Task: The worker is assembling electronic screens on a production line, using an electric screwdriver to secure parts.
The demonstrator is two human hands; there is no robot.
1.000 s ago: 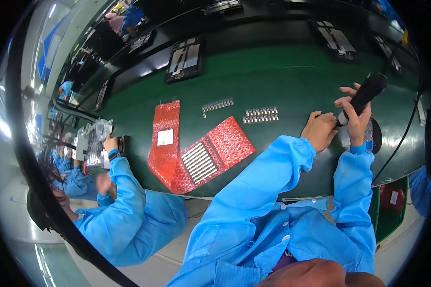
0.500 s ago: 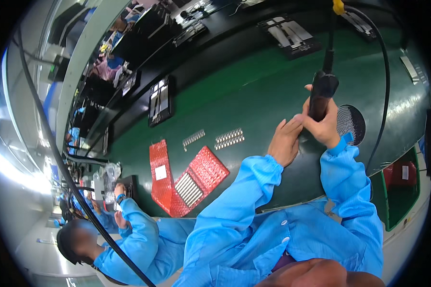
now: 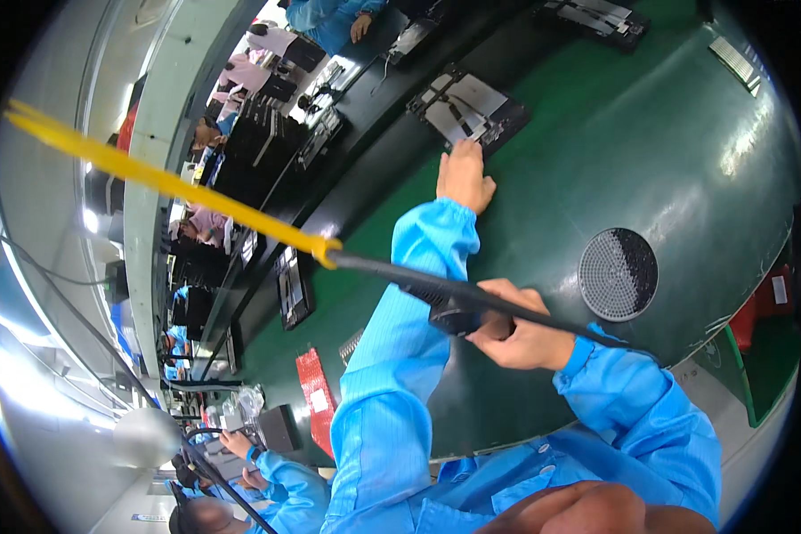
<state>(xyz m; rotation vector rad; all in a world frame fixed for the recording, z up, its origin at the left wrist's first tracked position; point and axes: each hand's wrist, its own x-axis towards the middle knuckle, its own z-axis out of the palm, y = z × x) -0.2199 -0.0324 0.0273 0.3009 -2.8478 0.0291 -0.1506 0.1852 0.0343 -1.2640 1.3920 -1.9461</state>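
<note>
My left hand (image 3: 465, 176) reaches far across the green table, its fingertips over the near edge of a flat electronic device (image 3: 467, 105) with a black frame and silvery panels. The thumb stands apart from the fingers, whose tips I cannot fully make out. Closer to my body, my right hand (image 3: 532, 336) is closed around a black corded hand tool (image 3: 458, 313), which looks like an electric screwdriver and is held tilted. A black cable and a yellow strap (image 3: 178, 185) hang from it, crossing in front of my left forearm.
A round grey dish of small dark pieces (image 3: 618, 274) lies right of my right hand. Other framed devices (image 3: 596, 20) (image 3: 292, 287) line the far side. Red bubble wrap (image 3: 316, 396) lies at left, near a co-worker's blue sleeve (image 3: 298, 485). A green bin (image 3: 765, 374) stands lower right.
My left hand has left the tool and stretched forward to the device. My right hand has brought the tool lower and left, tilting it. The view has turned; my left arm now hides the metal strips.
</note>
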